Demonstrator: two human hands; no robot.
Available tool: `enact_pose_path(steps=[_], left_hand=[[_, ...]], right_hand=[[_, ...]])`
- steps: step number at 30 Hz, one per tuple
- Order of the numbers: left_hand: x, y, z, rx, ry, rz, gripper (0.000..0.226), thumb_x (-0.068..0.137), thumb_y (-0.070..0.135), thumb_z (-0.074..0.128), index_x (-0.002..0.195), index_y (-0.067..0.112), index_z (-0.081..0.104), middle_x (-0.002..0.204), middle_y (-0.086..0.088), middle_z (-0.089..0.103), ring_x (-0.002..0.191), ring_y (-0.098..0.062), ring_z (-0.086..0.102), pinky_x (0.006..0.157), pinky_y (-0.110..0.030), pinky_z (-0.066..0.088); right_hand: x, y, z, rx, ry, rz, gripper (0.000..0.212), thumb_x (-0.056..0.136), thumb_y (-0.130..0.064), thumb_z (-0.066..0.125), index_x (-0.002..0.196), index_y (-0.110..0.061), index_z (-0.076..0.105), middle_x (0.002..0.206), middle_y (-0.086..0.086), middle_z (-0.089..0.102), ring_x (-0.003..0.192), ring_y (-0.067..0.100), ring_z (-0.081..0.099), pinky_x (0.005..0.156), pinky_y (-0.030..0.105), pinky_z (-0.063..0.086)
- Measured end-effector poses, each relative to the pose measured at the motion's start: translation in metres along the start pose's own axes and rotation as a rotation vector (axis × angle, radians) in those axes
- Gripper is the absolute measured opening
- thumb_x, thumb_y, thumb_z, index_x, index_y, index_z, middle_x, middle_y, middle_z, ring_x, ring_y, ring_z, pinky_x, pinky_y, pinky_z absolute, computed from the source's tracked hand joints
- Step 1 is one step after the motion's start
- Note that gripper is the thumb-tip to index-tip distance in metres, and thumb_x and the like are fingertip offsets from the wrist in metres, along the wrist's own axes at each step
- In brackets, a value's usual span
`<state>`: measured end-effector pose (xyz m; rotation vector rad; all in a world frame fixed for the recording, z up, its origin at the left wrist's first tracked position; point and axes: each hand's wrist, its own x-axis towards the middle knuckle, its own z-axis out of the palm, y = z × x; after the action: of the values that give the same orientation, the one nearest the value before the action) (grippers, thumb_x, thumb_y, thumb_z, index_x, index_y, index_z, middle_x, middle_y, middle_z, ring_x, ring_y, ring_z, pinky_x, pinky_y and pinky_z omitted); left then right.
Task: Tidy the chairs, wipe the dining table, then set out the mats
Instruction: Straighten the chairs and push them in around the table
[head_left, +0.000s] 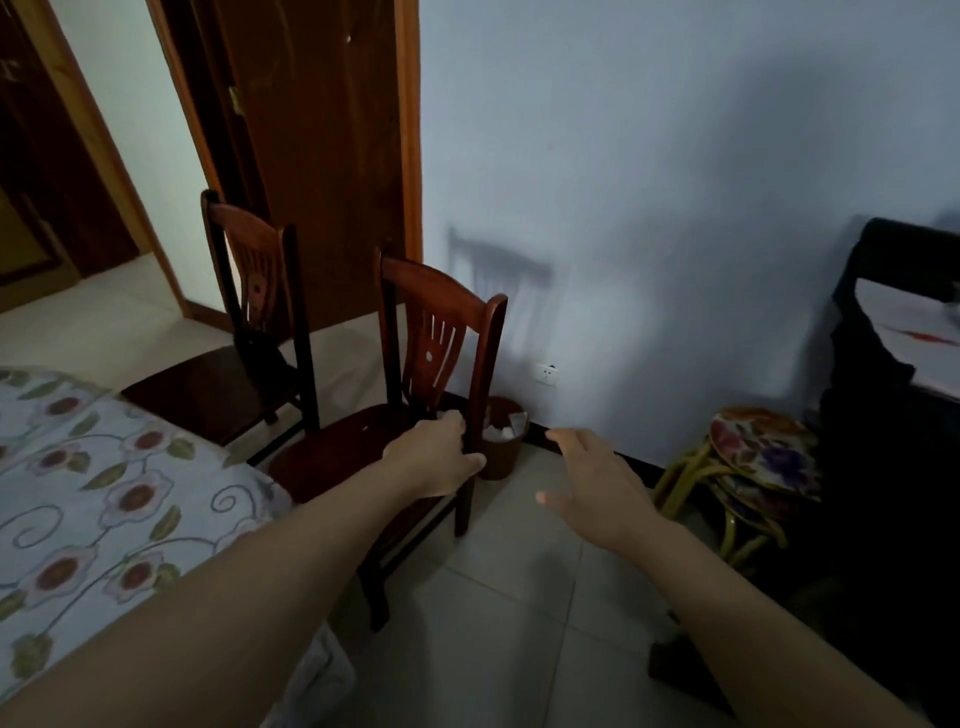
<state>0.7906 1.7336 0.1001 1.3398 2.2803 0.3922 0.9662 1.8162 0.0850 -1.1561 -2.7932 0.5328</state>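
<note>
Two dark red wooden chairs stand beside the dining table (78, 499), which wears a pale floral cloth at the lower left. The near chair (441, 322) stands in the middle of the view with its back toward the wall. My left hand (436, 457) grips the right rear post of this chair, just above the seat. My right hand (597, 488) hovers over the floor to the right of the chair with fingers spread, holding nothing. The far chair (249, 291) stands behind it, close to the door frame.
A small brown waste bin (506, 441) with paper in it sits against the wall behind the near chair. Stacked stools (758, 457) with floral seats stand at the right, next to dark furniture (893, 415). An open wooden door (322, 156) is at the back.
</note>
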Motion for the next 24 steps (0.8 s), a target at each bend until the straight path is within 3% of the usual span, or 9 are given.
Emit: enact_pose_path(steps=[4,14,17,24], left_hand=[[0.091,0.019,-0.013,0.023,0.026,-0.024,0.049,0.090,0.041,0.055,0.130,0.015,0.041,0.112,-0.006,0.059,0.098,-0.023,0.061,0.077,-0.031,0.050],[0.288,0.040,-0.028,-0.111,0.167,-0.294,0.041,0.090,0.037,0.052,0.123,0.015,0.044,0.113,-0.006,0.060,0.094,-0.021,0.061,0.084,-0.039,0.052],[0.331,0.036,-0.035,-0.141,0.202,-0.394,0.038,0.089,0.041,0.050,0.118,0.017,0.045,0.107,-0.004,0.061,0.091,-0.022,0.061,0.084,-0.041,0.053],[0.422,-0.003,-0.060,-0.229,0.279,-0.588,0.043,0.093,0.040,0.045,0.127,0.014,0.038,0.103,-0.006,0.060,0.092,-0.025,0.062,0.084,-0.041,0.052]], right_hand=[[0.090,0.040,-0.024,-0.037,-0.002,-0.038,0.069,0.086,-0.036,0.062,0.143,-0.017,0.028,0.146,0.005,0.033,0.129,0.023,0.036,0.105,0.035,0.034],[0.325,0.121,-0.059,-0.085,-0.084,-0.305,0.065,0.089,-0.033,0.061,0.144,-0.020,0.028,0.145,0.004,0.034,0.129,0.023,0.038,0.104,0.033,0.035],[0.391,0.127,-0.061,-0.087,-0.112,-0.387,0.062,0.090,-0.031,0.060,0.143,-0.020,0.030,0.144,0.004,0.036,0.129,0.024,0.040,0.104,0.034,0.037],[0.514,0.098,-0.036,-0.081,-0.179,-0.602,0.057,0.093,-0.026,0.055,0.143,-0.025,0.028,0.143,0.003,0.037,0.128,0.024,0.040,0.104,0.036,0.037]])
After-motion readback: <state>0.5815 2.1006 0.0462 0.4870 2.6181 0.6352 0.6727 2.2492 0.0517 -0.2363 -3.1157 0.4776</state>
